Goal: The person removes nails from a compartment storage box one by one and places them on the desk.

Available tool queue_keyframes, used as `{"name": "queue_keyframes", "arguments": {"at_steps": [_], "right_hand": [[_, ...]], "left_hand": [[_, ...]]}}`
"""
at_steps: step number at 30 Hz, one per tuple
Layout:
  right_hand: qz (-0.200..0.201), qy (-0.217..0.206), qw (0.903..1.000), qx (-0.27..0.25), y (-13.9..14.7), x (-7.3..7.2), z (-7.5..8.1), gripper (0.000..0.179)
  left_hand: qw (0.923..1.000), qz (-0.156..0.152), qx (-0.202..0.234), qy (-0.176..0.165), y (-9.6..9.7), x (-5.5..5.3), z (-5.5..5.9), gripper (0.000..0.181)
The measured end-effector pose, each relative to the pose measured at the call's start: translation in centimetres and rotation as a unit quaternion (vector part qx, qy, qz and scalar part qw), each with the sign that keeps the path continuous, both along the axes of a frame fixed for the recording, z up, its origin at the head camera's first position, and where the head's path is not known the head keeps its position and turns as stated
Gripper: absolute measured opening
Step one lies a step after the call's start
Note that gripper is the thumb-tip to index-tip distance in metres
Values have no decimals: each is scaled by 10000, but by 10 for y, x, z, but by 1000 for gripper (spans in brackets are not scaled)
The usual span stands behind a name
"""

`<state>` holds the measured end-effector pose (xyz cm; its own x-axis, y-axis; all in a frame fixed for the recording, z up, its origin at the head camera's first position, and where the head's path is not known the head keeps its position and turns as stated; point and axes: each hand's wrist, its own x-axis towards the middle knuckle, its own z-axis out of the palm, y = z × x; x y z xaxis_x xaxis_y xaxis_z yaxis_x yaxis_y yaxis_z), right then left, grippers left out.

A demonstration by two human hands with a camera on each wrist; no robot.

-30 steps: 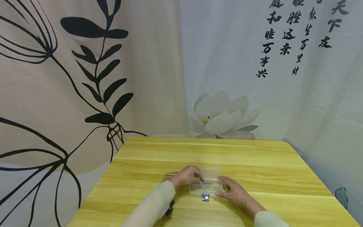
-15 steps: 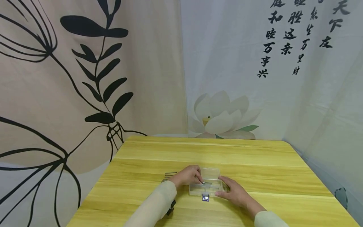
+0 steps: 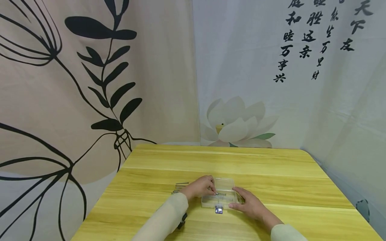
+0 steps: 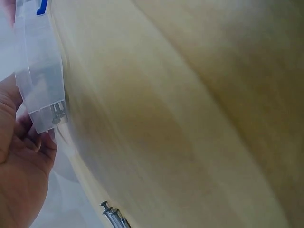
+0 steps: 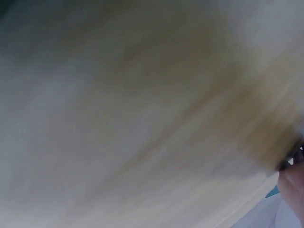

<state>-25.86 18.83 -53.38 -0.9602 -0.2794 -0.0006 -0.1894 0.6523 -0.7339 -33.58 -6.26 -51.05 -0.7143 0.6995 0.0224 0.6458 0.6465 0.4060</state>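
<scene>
A clear plastic box point(image 3: 208, 202) stands on the table with its lid point(image 3: 224, 183) laid back, away from me. My left hand point(image 3: 199, 186) reaches over the box's left side, thumb and fingertips together at the end of a thin metal nail point(image 3: 221, 194) inside. In the left wrist view several nails point(image 4: 57, 113) show through the box's end wall. My right hand point(image 3: 250, 204) holds the box's right end, thumb at the near corner and fingers at the far one. A blue-purple clasp point(image 3: 218, 209) hangs at the box's front.
Several more nails point(image 3: 181, 186) lie in a group on the wooden table point(image 3: 271, 174), left of the left hand. A dark strap piece point(image 3: 182, 221) shows by the left sleeve. Printed curtains point(image 3: 169, 83) hang behind the table. The right wrist view is mostly blurred.
The left fingertips shift very slightly at the nail inside the box. The right hand and the box stay where they were.
</scene>
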Motion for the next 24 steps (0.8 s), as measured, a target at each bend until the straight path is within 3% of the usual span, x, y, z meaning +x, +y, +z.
{"name": "queue_keyframes", "arguments": {"at_steps": [10,24], "right_hand": [[-27,48,10000,40,0,0,1,80],[-24,36,10000,36,0,1,2,80]], "left_hand": [[9930,194,875,-769,-1,4,9,8],[9808,283,1514,-1198,2,5,15,15]]}}
